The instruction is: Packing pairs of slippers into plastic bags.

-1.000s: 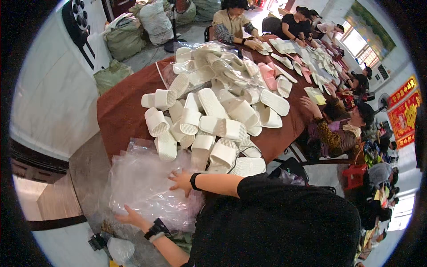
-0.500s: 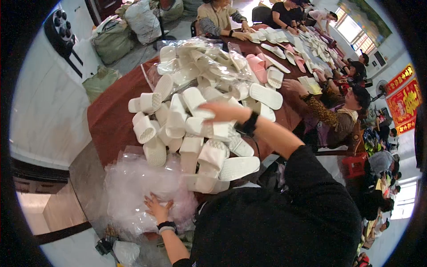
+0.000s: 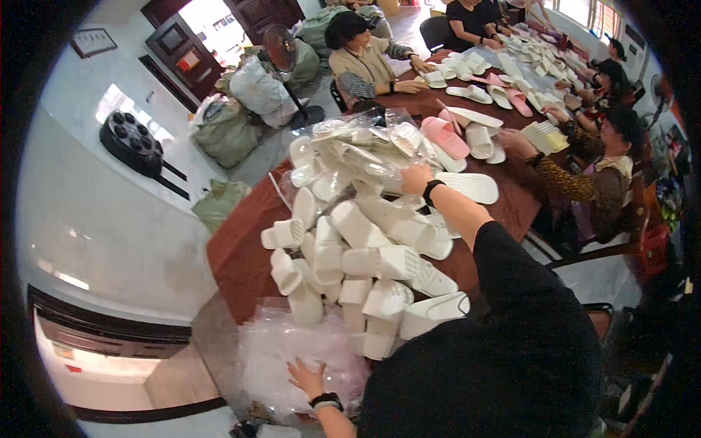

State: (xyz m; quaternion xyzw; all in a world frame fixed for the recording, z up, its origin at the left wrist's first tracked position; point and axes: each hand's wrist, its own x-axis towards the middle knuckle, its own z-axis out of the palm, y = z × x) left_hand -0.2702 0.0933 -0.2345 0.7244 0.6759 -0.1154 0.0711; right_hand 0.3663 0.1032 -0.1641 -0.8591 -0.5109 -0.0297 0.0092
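Note:
My left hand (image 3: 307, 377) lies with fingers spread on a stack of clear plastic bags (image 3: 274, 347) at the table's near edge. My right hand (image 3: 418, 179) reaches across a heap of loose white slippers (image 3: 359, 226). It touches the near side of the pile of plastic-wrapped slippers (image 3: 347, 150); its fingertips are hidden, so I cannot make out whether it grips anything. Just right of that wrist, a white slipper (image 3: 471, 187) lies sole up. Beyond it rests a pink slipper (image 3: 445, 137).
The table has a brown-red cover (image 3: 241, 252). Across it sits a person in a beige vest (image 3: 365, 69); another in leopard-print sleeves (image 3: 577, 182) works at the right. More slippers (image 3: 537, 55) cover the far end. Large sacks (image 3: 226, 131) and a standing fan (image 3: 281, 51) stand beyond the table.
My right hand has moved farther away over the heap, to the wrapped slippers. My left hand stays on the plastic bags. The view has turned, shifting the table right and down.

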